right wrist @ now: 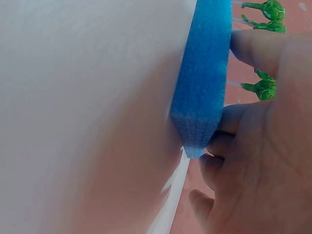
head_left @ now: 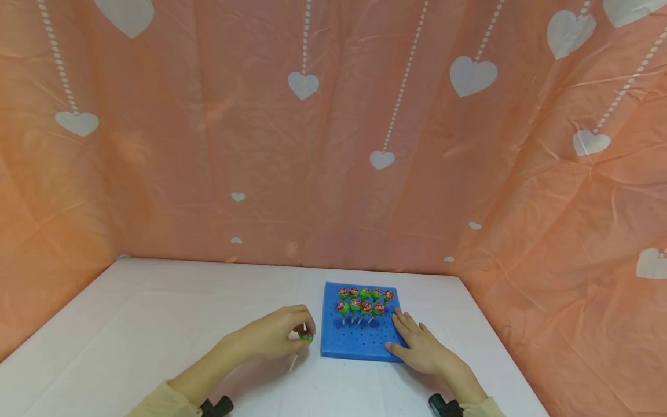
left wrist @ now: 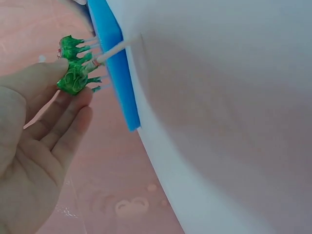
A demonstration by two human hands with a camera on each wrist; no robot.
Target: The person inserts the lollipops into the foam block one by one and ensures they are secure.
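My left hand [head_left: 273, 334] pinches a lollipop by its green-wrapped head [left wrist: 73, 79], thumb against fingertips. Its white stick [left wrist: 117, 50] slants down and away from the hand, just left of a blue foam board [head_left: 341, 344]. Several lollipops [head_left: 366, 308] with red and green wrappers stand in two rows in the far half of that board, sticks down. Small holes dot the nearer half. On the board's right edge rests my right hand [head_left: 423, 348], fingers spread and thumb on the top face. Its fingertips touch the board's side and corner in the right wrist view [right wrist: 209, 141].
A white-covered table [head_left: 156, 313] carries the board. Behind it and at the sides hangs an orange sheet [head_left: 339, 220] printed with pale hearts. Dark wrist cameras [head_left: 217, 406] sit on both wrists.
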